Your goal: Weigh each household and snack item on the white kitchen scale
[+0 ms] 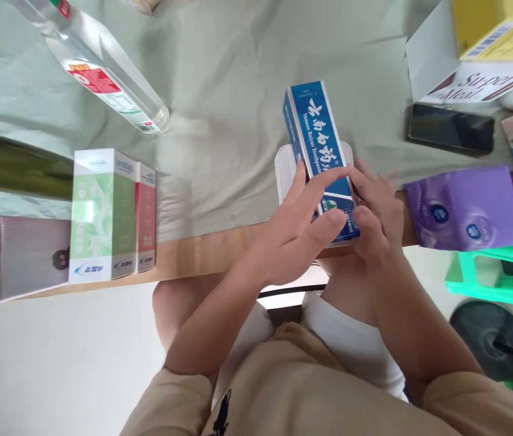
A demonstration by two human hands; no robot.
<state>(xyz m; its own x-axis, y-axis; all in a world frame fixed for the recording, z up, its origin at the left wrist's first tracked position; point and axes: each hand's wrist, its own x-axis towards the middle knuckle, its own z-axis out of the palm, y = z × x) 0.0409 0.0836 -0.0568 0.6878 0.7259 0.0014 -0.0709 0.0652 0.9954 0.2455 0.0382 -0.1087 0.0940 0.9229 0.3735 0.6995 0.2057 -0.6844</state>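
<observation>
A blue and white toothpaste box (317, 121) lies over a white flat object with rounded corners (284, 169), most of which it hides. My left hand (299, 227) is closed around the near half of the box, one finger at its left side and another stretched across its top. On the other side, my right hand (378, 215) grips the near right edge, its thumb close to the lower corner. The fingers of my right hand are partly blurred, and both hands cover part of the print.
On the left are a clear bottle (115, 79) lying down, a green bottle (15, 163), a green and white box (102, 218) and a red box (146, 218). On the right sit a phone (451, 128), a purple tissue pack (465, 209) and a Super Meal box (478, 85). A green stool (492, 284) stands below.
</observation>
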